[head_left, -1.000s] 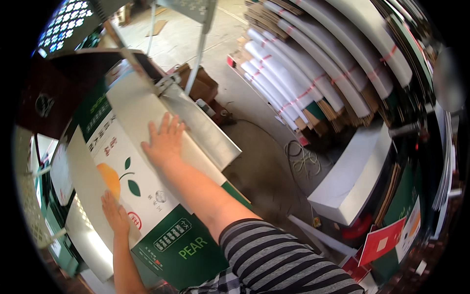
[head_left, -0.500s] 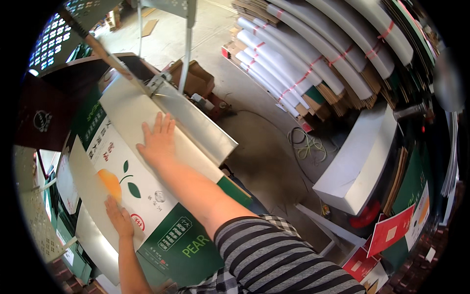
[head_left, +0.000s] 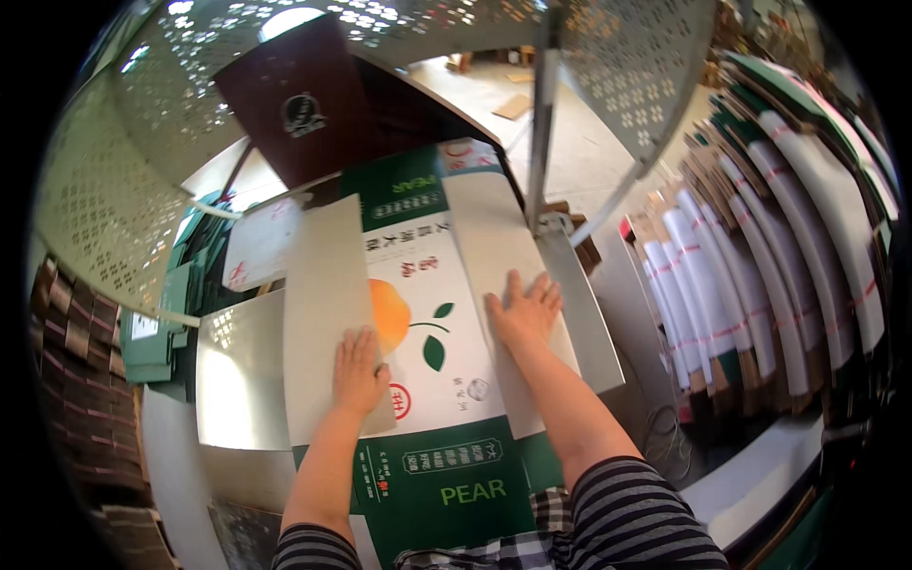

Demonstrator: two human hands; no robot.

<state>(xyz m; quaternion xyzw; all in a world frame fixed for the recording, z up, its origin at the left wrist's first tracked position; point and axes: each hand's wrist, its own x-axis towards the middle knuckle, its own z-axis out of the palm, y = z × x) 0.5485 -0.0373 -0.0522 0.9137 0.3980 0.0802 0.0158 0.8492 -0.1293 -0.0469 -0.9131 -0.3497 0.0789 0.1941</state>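
Note:
A flattened cardboard carton (head_left: pixel 446 370), white and green with an orange fruit and green leaves printed on it, lies before me on a metal-topped bench. Two plain off-white flaps are folded inward over its sides. On the left flap (head_left: pixel 321 285) rests my left hand (head_left: pixel 359 369), fingers stretched out and fairly close together, near the flap's inner edge. My right hand (head_left: pixel 525 312) lies flat on the right flap (head_left: pixel 494 237) with its fingers spread. Neither hand grips anything.
Perforated metal guards (head_left: pixel 627 76) arch over the bench, and a dark maroon panel (head_left: pixel 294 104) stands beyond the carton. Bundled white cardboard sheets (head_left: pixel 760 275) are stacked at right. Stacked brown cardboard (head_left: pixel 85 389) is at far left, green pieces (head_left: pixel 157 332) nearer.
My view has swung, so the carton now runs nearly straight away from me and the guards show more fully. Both hands remain flat on the flaps.

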